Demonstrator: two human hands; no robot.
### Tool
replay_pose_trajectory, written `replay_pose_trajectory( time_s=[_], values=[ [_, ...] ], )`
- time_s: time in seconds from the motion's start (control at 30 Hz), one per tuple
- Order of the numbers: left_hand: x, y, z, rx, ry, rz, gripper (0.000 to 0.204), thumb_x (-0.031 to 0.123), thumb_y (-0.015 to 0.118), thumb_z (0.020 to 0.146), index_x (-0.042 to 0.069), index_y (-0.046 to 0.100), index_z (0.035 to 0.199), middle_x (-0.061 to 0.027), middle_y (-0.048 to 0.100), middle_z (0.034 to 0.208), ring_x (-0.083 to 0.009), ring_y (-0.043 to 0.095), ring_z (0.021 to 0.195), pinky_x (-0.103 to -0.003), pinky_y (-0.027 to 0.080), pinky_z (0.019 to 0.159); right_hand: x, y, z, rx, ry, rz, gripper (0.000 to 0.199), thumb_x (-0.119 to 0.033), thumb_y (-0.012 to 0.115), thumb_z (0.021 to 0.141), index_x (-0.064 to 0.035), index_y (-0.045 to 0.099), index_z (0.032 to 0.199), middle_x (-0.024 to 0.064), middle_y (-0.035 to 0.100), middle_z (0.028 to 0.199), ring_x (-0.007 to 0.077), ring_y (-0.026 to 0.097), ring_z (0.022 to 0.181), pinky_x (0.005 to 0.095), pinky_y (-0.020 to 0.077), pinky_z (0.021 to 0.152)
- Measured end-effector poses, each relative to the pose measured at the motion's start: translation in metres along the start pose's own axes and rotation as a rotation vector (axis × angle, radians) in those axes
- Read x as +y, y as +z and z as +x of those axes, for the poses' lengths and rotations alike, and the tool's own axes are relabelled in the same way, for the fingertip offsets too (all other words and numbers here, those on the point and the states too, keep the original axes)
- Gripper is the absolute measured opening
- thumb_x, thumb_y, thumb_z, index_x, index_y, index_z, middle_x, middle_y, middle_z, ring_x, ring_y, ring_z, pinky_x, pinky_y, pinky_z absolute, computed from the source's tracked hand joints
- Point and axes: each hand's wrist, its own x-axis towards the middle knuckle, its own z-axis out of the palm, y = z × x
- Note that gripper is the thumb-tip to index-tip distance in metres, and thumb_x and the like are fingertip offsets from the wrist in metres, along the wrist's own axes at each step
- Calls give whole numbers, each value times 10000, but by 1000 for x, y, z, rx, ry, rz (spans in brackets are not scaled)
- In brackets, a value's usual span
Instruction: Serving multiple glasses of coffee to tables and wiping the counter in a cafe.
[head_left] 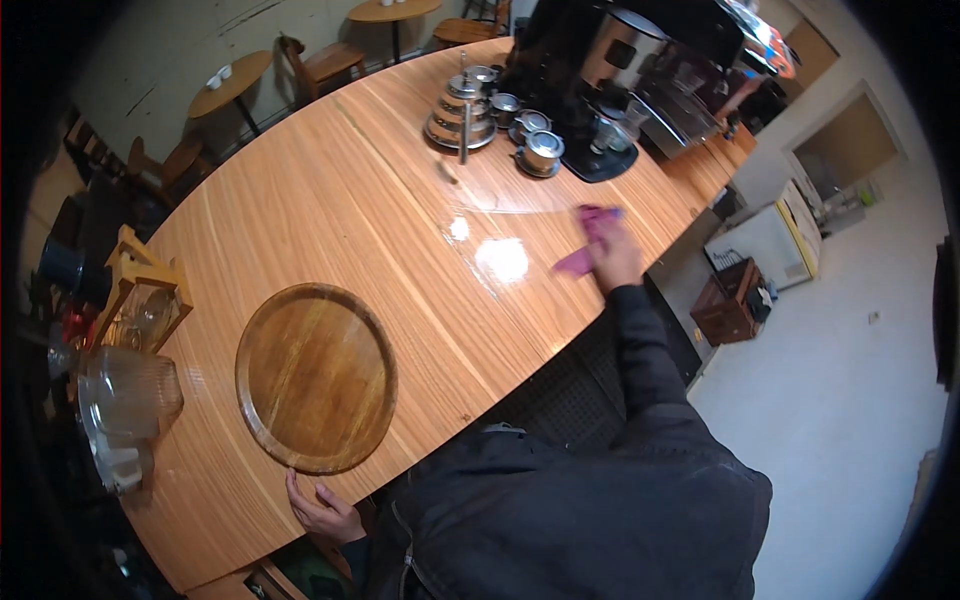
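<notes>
Item: purple cloth point(588, 240), pressed flat to the wooden counter point(340, 210) under the right hand point(613, 255), near the far edge beside the coffee machine point(620, 70). Left hand point(322, 510) empty, fingers resting on the counter's near edge by the round wooden tray point(315, 375). Advice: wipe in overlapping strokes, steering clear of the steel pots point(500, 115).

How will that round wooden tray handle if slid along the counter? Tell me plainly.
The round wooden tray looks rigid and flat, so it would probably slide as one piece rather than flex. The counter shines glossy, so it may glide easily. Its low raised rim suggests it is unlikely to tip. The left hand rests at the counter's edge beside it.
</notes>
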Motion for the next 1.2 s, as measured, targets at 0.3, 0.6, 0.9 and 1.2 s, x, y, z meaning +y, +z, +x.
replay_pose_trajectory(
  time_s=[0.3,0.6,0.9,1.2],
  values=[
    [6,-10,15,-115,-67,16,548,304,535,965,-21,447,1398,-218,545,1349,-413,470,1252,-485,356,1060,-50,15,-67,-16,19,-134,458,-189,602,887,-155,577,1344,291,408,1449,482,367,1353,627,280,1107],
    [20,-6,32,-118,-164,78,620,266,611,947,-35,403,1447,-257,497,1373,-438,429,1268,-511,336,1080,-193,52,-24,-334,-713,282,374,-209,639,882,-161,653,1253,244,485,1398,447,451,1297,529,324,1119],
    [28,-9,30,-105,-155,-60,447,224,612,933,-18,581,1307,-237,612,1224,-403,480,1228,-470,363,1071,-348,247,143,-118,-597,79,421,-414,563,918,-221,638,1285,146,537,1411,374,461,1316,495,347,1112],
    [24,-43,-12,97,-158,-78,161,140,658,878,19,692,980,-144,670,1149,-359,554,1143,-450,434,1016,-481,235,114,-958,-397,1337,328,-48,555,970,-24,610,1292,90,653,1246,208,616,1143,345,476,1013]
  ],
)
